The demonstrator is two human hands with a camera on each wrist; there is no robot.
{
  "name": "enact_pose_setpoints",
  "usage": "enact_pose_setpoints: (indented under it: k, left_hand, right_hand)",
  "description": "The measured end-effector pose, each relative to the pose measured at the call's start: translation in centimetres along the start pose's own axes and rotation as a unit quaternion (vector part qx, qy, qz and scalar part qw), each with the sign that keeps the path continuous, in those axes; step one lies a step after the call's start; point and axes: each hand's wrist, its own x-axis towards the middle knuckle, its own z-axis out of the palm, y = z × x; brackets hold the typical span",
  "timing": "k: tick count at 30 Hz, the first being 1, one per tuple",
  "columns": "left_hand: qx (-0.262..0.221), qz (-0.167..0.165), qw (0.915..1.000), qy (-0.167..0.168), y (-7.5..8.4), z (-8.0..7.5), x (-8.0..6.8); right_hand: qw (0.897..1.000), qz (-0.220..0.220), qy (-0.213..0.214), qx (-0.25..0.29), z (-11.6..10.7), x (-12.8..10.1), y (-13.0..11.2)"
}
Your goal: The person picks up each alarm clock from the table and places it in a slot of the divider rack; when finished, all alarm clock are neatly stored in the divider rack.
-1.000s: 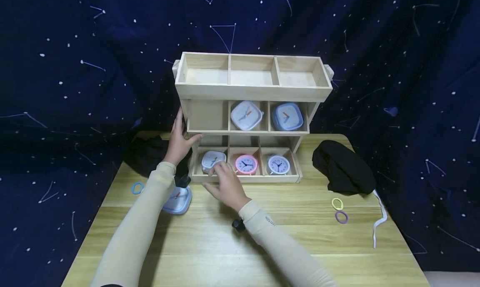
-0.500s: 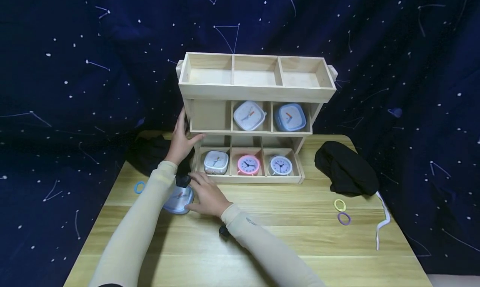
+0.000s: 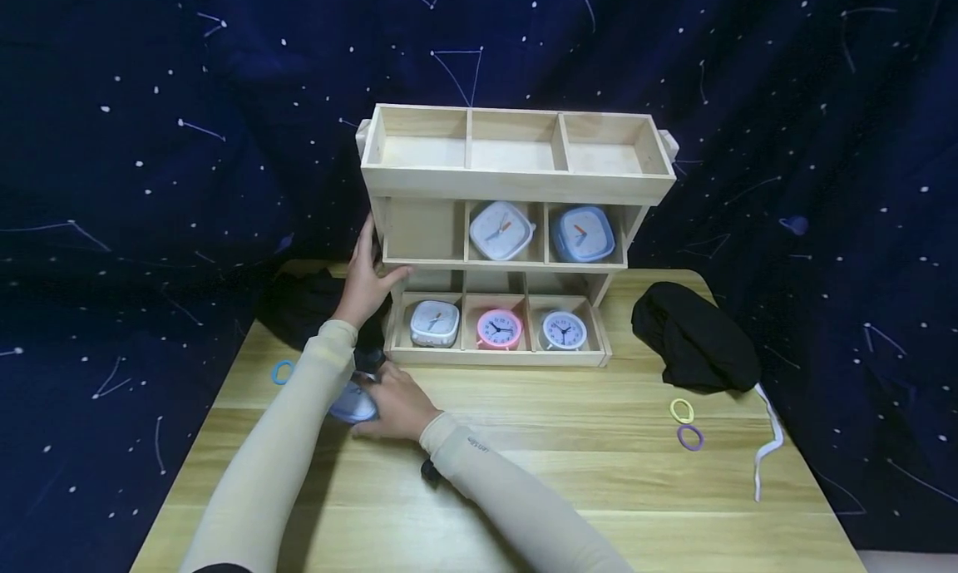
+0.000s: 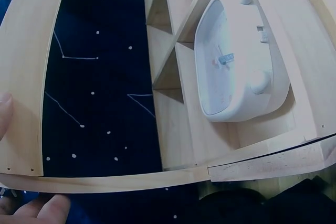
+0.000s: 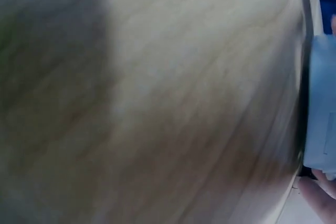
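My left hand (image 3: 364, 286) grips the left side panel of a wooden three-tier organizer (image 3: 516, 186), its thumb over the front of the middle tier. Below and left of the organizer, my right hand (image 3: 400, 405) holds a light-blue alarm clock (image 3: 353, 404) at the table, partly hidden behind my left forearm. Fingers bracket that clock's pale casing (image 5: 321, 103) in the right wrist view. A white square clock (image 3: 434, 323), a pink round clock (image 3: 499, 329) and a white round clock (image 3: 564, 331) fill the bottom tier. The middle tier bears a white clock (image 3: 501, 230) and a blue clock (image 3: 584, 234).
On the right of the table (image 3: 554, 473) lies a black cloth (image 3: 692, 336) with a white strap (image 3: 769, 444). Beside it are a yellow ring (image 3: 682, 410) and a purple ring (image 3: 690, 437). A blue ring (image 3: 282, 372) and another black cloth (image 3: 299, 307) are at the left.
My right hand has moved left and down from the bottom-left compartment and taken hold of the light-blue clock on the table. The left hand stays on the organizer.
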Motion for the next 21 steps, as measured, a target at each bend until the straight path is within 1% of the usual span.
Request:
enact_pose_setpoints:
  k: [4, 9, 16, 21]
  left_hand:
    - [-0.002, 0.001, 1.0000, 0.001, -0.1, 0.0, 0.0]
    - [-0.005, 0.006, 1.0000, 0.002, -0.1, 0.0, 0.1]
    - [0.003, 0.005, 1.0000, 0.002, 0.1, 0.1, -0.1]
    - [0.006, 0.004, 1.0000, 0.003, 0.0, 0.0, -0.1]
  right_hand:
    - [1.000, 0.016, 0.017, -0.002, 0.4, 0.0, 0.0]
    - [0.999, 0.030, 0.021, 0.017, 0.3, -0.5, 0.3]
    - [0.996, 0.043, 0.041, 0.063, 0.3, -2.5, 1.1]
    - [0.996, 0.045, 0.038, 0.062, -0.1, -3.9, 1.8]
